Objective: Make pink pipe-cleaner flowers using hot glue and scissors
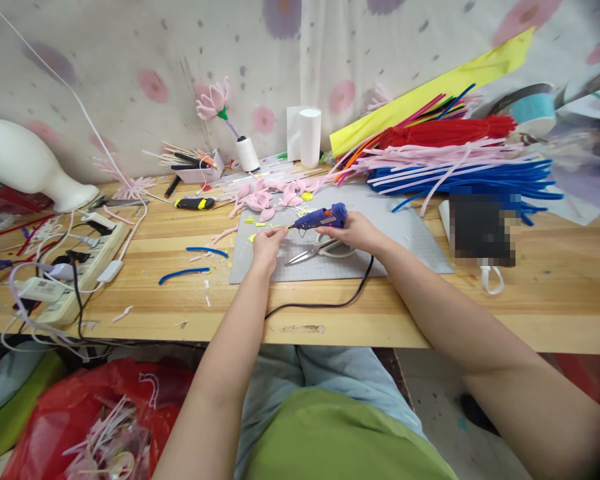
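Note:
My right hand (355, 231) is wrapped round a blue hot glue gun (323, 217), its nozzle pointing left. The nozzle tip meets the fingers of my left hand (269, 244), which are pinched together on a small yellow piece, mostly hidden. Below the gun, scissors (310, 253) with pale handles lie on the grey cutting mat (405, 257). Pink pipe-cleaner petals (260, 200) are heaped at the mat's back left, with yellow bits (307, 197) among them. From the gun a black cord (325, 305) runs down over the table's front.
Bundles of blue (460, 180), pink and red pipe cleaners are piled at the back right. A power strip (87, 267) with tangled cables lies on the left. A utility knife (194, 203) and a finished pink flower (214, 103) in a white spool stand behind.

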`<state>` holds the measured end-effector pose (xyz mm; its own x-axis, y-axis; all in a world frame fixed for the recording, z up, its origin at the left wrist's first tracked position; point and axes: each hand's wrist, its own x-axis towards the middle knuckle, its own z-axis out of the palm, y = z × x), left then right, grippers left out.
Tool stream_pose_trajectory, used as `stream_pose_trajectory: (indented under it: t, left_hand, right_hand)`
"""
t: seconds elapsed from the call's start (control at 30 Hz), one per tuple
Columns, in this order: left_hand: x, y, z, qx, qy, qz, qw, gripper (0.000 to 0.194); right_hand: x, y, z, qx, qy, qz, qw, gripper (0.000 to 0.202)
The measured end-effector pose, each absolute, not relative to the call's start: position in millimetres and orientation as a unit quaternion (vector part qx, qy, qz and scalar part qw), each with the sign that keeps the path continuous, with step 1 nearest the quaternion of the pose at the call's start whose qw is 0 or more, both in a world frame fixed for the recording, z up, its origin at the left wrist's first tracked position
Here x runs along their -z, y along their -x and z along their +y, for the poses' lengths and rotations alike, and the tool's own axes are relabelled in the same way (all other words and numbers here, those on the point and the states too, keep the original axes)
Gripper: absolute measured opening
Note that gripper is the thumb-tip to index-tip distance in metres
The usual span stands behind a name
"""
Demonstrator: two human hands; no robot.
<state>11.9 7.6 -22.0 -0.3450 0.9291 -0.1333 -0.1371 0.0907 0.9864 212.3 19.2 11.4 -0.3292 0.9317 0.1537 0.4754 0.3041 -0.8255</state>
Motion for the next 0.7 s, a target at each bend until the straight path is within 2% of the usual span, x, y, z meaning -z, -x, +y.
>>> stream_pose_trajectory:
  t: [0.33,0.57,0.7]
  left_hand:
    - [22.1,-11.1,7.3,-0.603,-0.328,0.552,0.473,0.016]
    - [24.5,-10.0,9.0,-0.601,-0.334,0.549,0.476,0.019]
    - [24.2,-10.8,9.5,-0.593,-0.331,0.561,0.473,0.018]
  right_hand:
    - [-12.5,-216.1,18.8,-0.337,0.481,-0.753,0.297,0.041]
    - [-16.5,-214.8,17.3,-0.351,0.478,-0.728,0.345,0.045]
    - [-15.0,-211.4,17.2,-0.355,0.471,-0.734,0.338,0.044]
